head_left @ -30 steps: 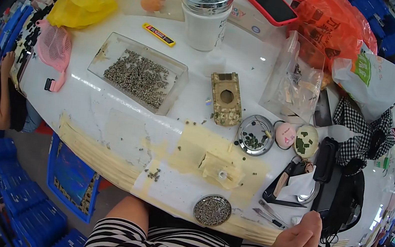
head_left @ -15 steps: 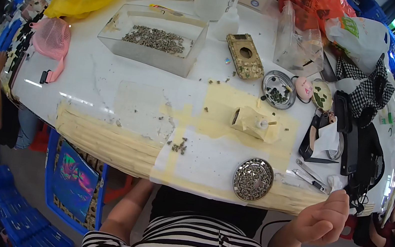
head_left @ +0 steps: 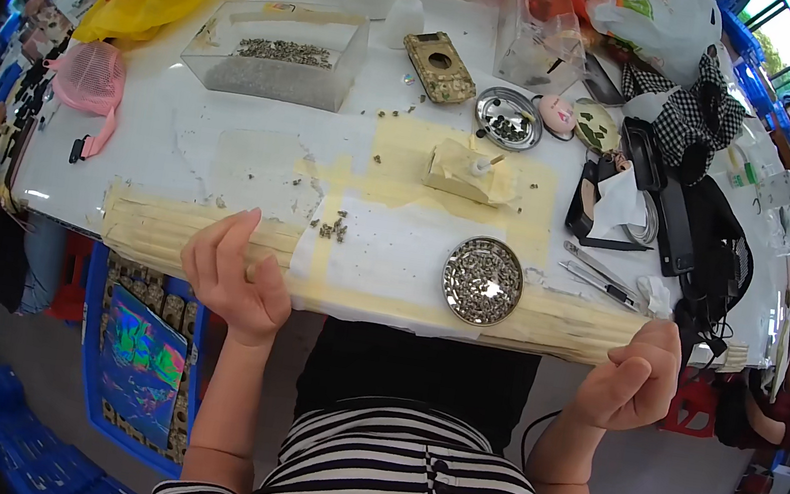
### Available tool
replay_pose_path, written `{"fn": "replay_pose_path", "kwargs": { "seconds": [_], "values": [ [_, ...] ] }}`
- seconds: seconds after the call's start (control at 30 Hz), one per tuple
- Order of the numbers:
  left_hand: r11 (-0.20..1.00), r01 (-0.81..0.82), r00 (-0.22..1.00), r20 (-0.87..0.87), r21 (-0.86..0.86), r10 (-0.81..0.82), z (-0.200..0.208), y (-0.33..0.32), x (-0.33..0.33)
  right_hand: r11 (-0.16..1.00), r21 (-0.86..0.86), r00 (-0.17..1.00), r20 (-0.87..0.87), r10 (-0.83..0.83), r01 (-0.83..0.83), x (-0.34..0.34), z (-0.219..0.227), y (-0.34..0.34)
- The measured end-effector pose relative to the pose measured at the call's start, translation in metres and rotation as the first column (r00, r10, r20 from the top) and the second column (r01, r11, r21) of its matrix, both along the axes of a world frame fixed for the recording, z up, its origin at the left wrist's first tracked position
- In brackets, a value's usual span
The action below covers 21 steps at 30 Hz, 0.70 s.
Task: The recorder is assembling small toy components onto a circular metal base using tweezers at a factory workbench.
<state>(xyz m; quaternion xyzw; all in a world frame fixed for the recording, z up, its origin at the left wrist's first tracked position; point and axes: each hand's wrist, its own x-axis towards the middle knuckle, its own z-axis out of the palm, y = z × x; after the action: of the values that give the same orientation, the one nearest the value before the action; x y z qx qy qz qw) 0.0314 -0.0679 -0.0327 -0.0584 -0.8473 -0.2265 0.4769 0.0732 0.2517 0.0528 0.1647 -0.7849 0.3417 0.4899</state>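
Note:
My left hand [head_left: 239, 276] is raised over the table's padded front edge, its fingers apart and nothing visible in them. Toward the right, my right hand [head_left: 634, 377] hovers in front of the edge with fingers curled in; whatever they may hold is hidden. Between the hands, a round metal dish [head_left: 482, 281] full of small metallic pieces stands near the edge. A loose cluster of similar pieces [head_left: 333, 227] lies to its left. Behind the dish is a tape-covered block [head_left: 471, 172] with a small stick-like peg on top. Tweezers [head_left: 602, 266] and a craft knife [head_left: 600, 284] lie nearest my right hand.
A clear bin [head_left: 277, 79] of small pieces stands at the back left, beside a camouflage-patterned model part [head_left: 439, 67]. Farther right are a metal dish of dark bits [head_left: 508, 118], a black case [head_left: 587, 208] and a checkered cloth [head_left: 686, 116]. A pink mesh item [head_left: 90, 83] lies left.
My left hand has come up from below the table edge into view, its fingers spread. My right hand stays curled, slightly farther left in the picture. The whole view has shifted.

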Motion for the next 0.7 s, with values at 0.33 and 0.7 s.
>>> {"fn": "replay_pose_path", "kwargs": {
  "seconds": [0.33,0.7],
  "values": [
    [0.999,0.037,0.998,0.043,-0.038,-0.035,-0.002,0.000,-0.004,0.994,-0.075,0.996,-0.052,0.078,-0.082,0.002,-0.010,0.024],
    [0.997,0.007,0.999,0.043,-0.071,-0.004,-0.004,0.003,0.000,1.000,0.011,0.951,0.309,-0.010,0.008,-0.031,-0.010,0.020]
  ]
}}
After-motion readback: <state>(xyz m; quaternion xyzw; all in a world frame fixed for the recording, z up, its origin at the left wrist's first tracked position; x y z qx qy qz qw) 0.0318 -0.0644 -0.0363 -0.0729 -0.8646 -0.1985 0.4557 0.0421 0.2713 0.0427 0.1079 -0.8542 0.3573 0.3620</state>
